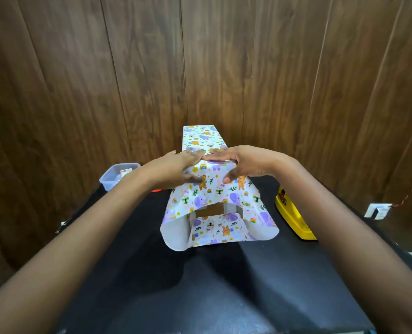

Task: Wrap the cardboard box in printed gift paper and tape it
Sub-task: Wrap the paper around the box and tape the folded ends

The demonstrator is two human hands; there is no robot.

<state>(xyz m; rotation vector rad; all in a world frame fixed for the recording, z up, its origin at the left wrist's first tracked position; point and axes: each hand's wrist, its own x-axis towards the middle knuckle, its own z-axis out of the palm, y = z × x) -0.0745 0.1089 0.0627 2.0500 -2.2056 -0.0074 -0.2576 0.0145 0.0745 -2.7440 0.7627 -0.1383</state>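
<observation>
Left hand [176, 168], right hand [242, 165] flat, unclenched, pressing paper [214, 189] onto box [211, 209] near end. Risk of untaped overhang springing open, creasing crooked under uneven pressure.

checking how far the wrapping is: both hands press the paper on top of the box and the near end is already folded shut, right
No. The left hand and right hand do press the gift paper on top of the box, but the near end is open: the paper flares out at both sides and bare cardboard shows in the gap, as the head view shows.
</observation>
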